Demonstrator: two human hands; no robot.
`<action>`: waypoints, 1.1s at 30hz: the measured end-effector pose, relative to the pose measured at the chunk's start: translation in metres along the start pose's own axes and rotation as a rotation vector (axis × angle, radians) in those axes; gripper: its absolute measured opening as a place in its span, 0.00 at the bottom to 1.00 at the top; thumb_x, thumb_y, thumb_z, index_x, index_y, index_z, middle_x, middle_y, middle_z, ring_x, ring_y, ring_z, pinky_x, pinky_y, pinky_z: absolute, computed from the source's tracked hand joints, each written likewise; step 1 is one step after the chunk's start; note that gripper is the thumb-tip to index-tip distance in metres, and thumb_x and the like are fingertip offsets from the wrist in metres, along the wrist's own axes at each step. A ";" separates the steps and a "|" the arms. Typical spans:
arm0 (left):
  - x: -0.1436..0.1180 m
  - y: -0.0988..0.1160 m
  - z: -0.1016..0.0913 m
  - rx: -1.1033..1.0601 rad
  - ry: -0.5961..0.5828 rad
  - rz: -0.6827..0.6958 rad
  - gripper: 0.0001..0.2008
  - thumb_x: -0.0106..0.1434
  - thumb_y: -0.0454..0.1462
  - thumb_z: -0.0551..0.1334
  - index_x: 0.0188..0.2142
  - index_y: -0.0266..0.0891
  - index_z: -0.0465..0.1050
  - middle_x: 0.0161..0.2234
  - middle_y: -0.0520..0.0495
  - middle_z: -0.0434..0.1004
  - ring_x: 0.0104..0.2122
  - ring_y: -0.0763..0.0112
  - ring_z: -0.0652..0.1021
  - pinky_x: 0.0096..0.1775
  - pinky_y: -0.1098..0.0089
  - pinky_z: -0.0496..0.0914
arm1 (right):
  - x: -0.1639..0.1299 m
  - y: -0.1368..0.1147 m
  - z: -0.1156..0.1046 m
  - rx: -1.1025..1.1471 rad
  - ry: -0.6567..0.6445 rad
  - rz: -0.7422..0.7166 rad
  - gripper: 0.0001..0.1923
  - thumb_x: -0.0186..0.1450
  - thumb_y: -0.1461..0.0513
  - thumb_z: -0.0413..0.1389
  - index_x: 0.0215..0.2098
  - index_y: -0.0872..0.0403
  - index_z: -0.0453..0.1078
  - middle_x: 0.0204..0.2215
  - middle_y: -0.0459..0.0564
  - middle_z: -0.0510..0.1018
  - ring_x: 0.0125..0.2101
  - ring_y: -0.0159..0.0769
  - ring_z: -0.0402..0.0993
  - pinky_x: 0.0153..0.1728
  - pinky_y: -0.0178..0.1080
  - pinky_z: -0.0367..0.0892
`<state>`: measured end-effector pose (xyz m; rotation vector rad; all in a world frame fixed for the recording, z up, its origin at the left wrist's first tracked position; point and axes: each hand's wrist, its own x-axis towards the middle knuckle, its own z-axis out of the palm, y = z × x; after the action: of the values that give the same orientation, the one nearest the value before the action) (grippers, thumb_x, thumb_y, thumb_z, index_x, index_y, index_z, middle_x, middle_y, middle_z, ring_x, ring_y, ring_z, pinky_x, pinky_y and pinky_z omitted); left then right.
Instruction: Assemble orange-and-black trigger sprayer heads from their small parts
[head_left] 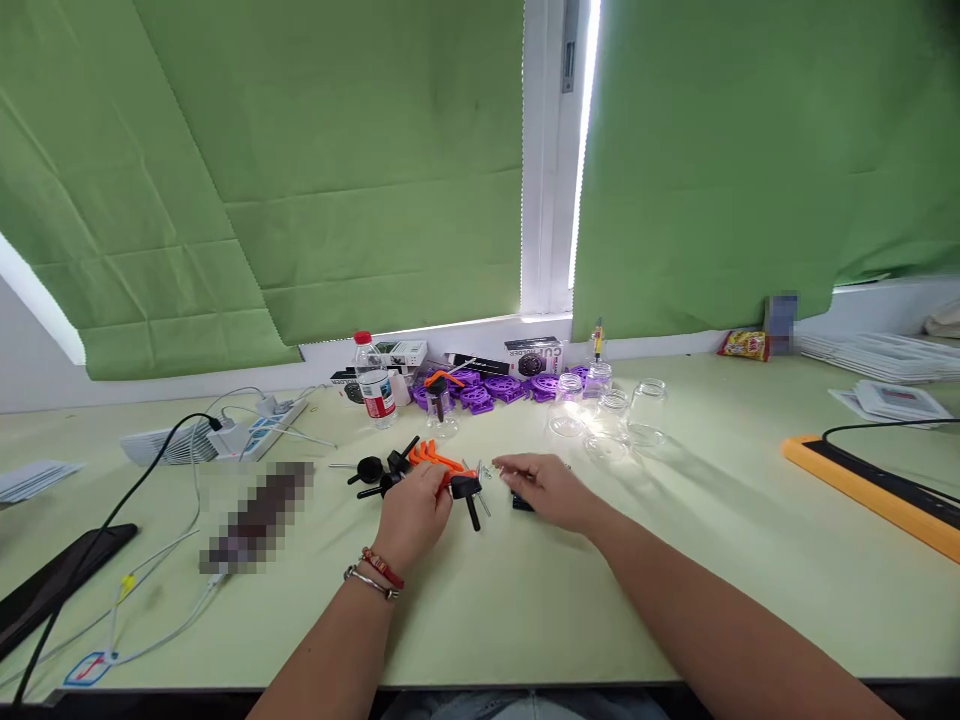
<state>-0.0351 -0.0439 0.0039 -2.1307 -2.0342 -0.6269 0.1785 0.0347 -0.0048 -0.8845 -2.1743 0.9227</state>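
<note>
Right now the left hand (411, 515) grips an orange-and-black part (459, 486), steadying it on the tabletop (675, 560); at its 3 o'clock, the right hand (551, 490) hovers unclenched over small screws (484, 470).

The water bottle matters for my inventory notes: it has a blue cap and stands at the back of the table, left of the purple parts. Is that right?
Not quite. In the head view the water bottle has a red cap, not blue. The rest holds: it stands at the back of the table, left of the purple parts.
</note>
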 end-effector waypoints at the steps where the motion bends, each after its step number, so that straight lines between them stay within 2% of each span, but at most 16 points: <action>1: 0.000 0.002 0.002 -0.017 0.015 0.015 0.10 0.61 0.33 0.51 0.37 0.41 0.70 0.36 0.47 0.75 0.35 0.66 0.74 0.33 0.70 0.64 | -0.002 -0.003 0.006 0.051 -0.078 0.012 0.19 0.62 0.59 0.52 0.50 0.53 0.70 0.35 0.49 0.78 0.31 0.33 0.71 0.33 0.36 0.65; 2: 0.000 0.003 0.005 -0.035 0.028 0.019 0.11 0.60 0.33 0.52 0.39 0.41 0.70 0.36 0.47 0.75 0.36 0.66 0.74 0.33 0.69 0.65 | -0.003 -0.006 0.012 0.099 -0.143 0.015 0.22 0.60 0.59 0.55 0.53 0.52 0.67 0.34 0.48 0.78 0.29 0.32 0.70 0.31 0.35 0.64; 4: 0.000 0.004 0.010 -0.074 0.037 0.031 0.14 0.59 0.33 0.52 0.45 0.42 0.69 0.39 0.47 0.76 0.38 0.65 0.75 0.35 0.69 0.66 | -0.005 -0.008 0.021 0.190 -0.186 0.028 0.28 0.57 0.62 0.57 0.57 0.52 0.63 0.29 0.45 0.76 0.26 0.31 0.68 0.28 0.33 0.61; 6: -0.001 0.005 0.012 -0.100 0.019 0.085 0.19 0.58 0.31 0.53 0.48 0.43 0.68 0.41 0.47 0.76 0.39 0.65 0.75 0.37 0.69 0.66 | -0.004 -0.008 0.027 0.293 -0.169 0.076 0.32 0.55 0.63 0.58 0.58 0.53 0.60 0.25 0.42 0.74 0.25 0.29 0.66 0.26 0.32 0.60; 9: -0.003 0.007 0.009 -0.093 -0.037 0.193 0.20 0.56 0.30 0.53 0.47 0.45 0.70 0.36 0.47 0.76 0.37 0.65 0.74 0.36 0.69 0.65 | -0.003 -0.005 0.030 0.410 -0.159 0.175 0.35 0.53 0.62 0.60 0.58 0.56 0.58 0.22 0.40 0.70 0.21 0.28 0.64 0.23 0.32 0.58; 11: -0.004 0.010 0.006 -0.074 -0.059 0.243 0.20 0.56 0.29 0.53 0.46 0.45 0.71 0.34 0.47 0.75 0.35 0.65 0.74 0.35 0.68 0.64 | -0.003 -0.004 0.027 0.420 -0.187 0.187 0.30 0.52 0.62 0.61 0.53 0.56 0.63 0.20 0.39 0.69 0.19 0.26 0.63 0.21 0.31 0.56; 14: -0.005 0.011 0.002 -0.091 -0.082 0.289 0.19 0.56 0.28 0.52 0.44 0.44 0.72 0.35 0.46 0.73 0.36 0.65 0.72 0.36 0.69 0.64 | -0.005 -0.006 0.021 0.420 -0.287 0.130 0.17 0.52 0.63 0.61 0.40 0.56 0.70 0.18 0.39 0.69 0.19 0.25 0.61 0.21 0.30 0.55; 16: -0.006 0.011 0.002 -0.145 -0.125 0.292 0.20 0.57 0.27 0.50 0.44 0.44 0.71 0.39 0.45 0.71 0.36 0.67 0.72 0.35 0.71 0.64 | -0.006 -0.011 0.017 0.470 -0.367 0.155 0.15 0.52 0.64 0.60 0.39 0.56 0.70 0.19 0.40 0.70 0.19 0.24 0.61 0.21 0.29 0.55; 18: -0.006 0.010 0.002 -0.195 -0.191 0.298 0.21 0.57 0.26 0.48 0.46 0.44 0.70 0.39 0.46 0.70 0.35 0.70 0.73 0.34 0.73 0.65 | -0.006 -0.015 0.014 0.522 -0.408 0.254 0.14 0.54 0.64 0.58 0.40 0.56 0.68 0.18 0.40 0.71 0.16 0.24 0.60 0.18 0.29 0.54; 21: -0.006 0.009 0.004 -0.223 -0.261 0.337 0.22 0.57 0.26 0.48 0.45 0.44 0.70 0.37 0.48 0.71 0.35 0.70 0.73 0.36 0.73 0.65 | -0.003 -0.019 0.017 0.504 -0.363 0.364 0.08 0.59 0.58 0.54 0.30 0.56 0.67 0.15 0.42 0.70 0.13 0.24 0.57 0.14 0.29 0.50; 24: -0.005 0.008 0.006 -0.248 -0.301 0.351 0.21 0.57 0.26 0.48 0.43 0.44 0.71 0.36 0.49 0.71 0.35 0.70 0.73 0.37 0.73 0.65 | 0.002 -0.018 0.025 0.411 -0.300 0.387 0.15 0.61 0.54 0.53 0.23 0.54 0.62 0.14 0.42 0.69 0.12 0.24 0.56 0.13 0.30 0.49; 27: -0.002 0.004 0.010 -0.293 -0.339 0.293 0.20 0.56 0.27 0.48 0.41 0.43 0.72 0.34 0.49 0.72 0.34 0.69 0.72 0.36 0.73 0.65 | 0.005 -0.017 0.028 0.249 -0.240 0.386 0.12 0.60 0.55 0.54 0.26 0.55 0.65 0.16 0.42 0.69 0.14 0.26 0.59 0.17 0.31 0.55; 29: -0.001 -0.001 0.012 -0.334 -0.338 0.220 0.20 0.55 0.27 0.48 0.41 0.43 0.72 0.35 0.49 0.73 0.35 0.69 0.72 0.37 0.72 0.65 | 0.004 -0.017 0.025 0.101 -0.181 0.321 0.11 0.57 0.56 0.58 0.33 0.55 0.69 0.22 0.45 0.72 0.19 0.27 0.64 0.21 0.32 0.59; 31: 0.001 -0.005 0.013 -0.402 -0.324 0.156 0.20 0.54 0.27 0.49 0.41 0.43 0.72 0.36 0.48 0.74 0.36 0.68 0.73 0.39 0.70 0.66 | 0.002 -0.019 0.022 0.016 -0.180 0.211 0.24 0.52 0.55 0.63 0.44 0.55 0.69 0.34 0.49 0.74 0.25 0.29 0.67 0.26 0.33 0.62; 33: 0.003 -0.008 0.012 -0.490 -0.314 0.119 0.20 0.53 0.27 0.50 0.41 0.42 0.72 0.38 0.48 0.75 0.38 0.67 0.73 0.41 0.69 0.66 | -0.002 -0.019 0.019 0.017 -0.227 0.110 0.40 0.46 0.54 0.67 0.55 0.52 0.62 0.46 0.52 0.70 0.31 0.31 0.69 0.30 0.35 0.65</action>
<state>-0.0400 -0.0362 -0.0077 -2.7586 -2.0374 -0.8995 0.1589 0.0159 -0.0015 -0.9378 -2.3226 1.1417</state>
